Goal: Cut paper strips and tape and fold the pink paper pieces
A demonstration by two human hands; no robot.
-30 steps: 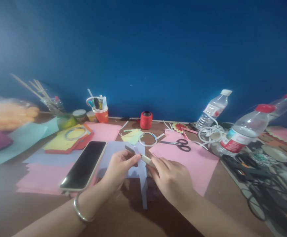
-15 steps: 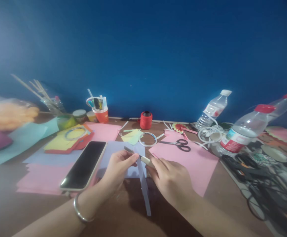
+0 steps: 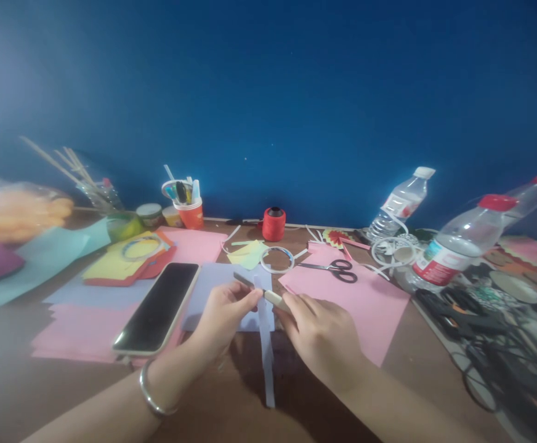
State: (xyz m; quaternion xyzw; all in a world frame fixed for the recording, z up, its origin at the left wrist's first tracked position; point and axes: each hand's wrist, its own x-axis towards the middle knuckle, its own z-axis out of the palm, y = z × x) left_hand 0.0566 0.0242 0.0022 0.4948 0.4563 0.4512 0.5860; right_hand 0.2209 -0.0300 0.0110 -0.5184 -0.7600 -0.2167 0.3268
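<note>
My right hand point(image 3: 321, 335) is closed on the cream handle of a knife point(image 3: 275, 299), whose grey blade slants up to the left. A narrow lavender paper strip point(image 3: 266, 357) crosses the blade and hangs down over the brown tabletop. My left hand point(image 3: 229, 311) pinches the strip against the blade between thumb and fingers; a silver bangle circles that wrist. Part of the blade is hidden behind the left thumb. Beneath and behind the hands lies a lavender sheet point(image 3: 204, 289).
A phone point(image 3: 157, 307) lies left on coloured papers. Scissors point(image 3: 342, 271) rest on a pink sheet point(image 3: 374, 307) at right. A tape roll point(image 3: 278, 260) and red thread spool point(image 3: 274, 225) are farther back. Bottles point(image 3: 457, 240) and cables point(image 3: 504, 357) crowd the right side.
The strip's lower end has swung slightly left and its face has turned more toward me. Both hands keep nearly the same place and hold.
</note>
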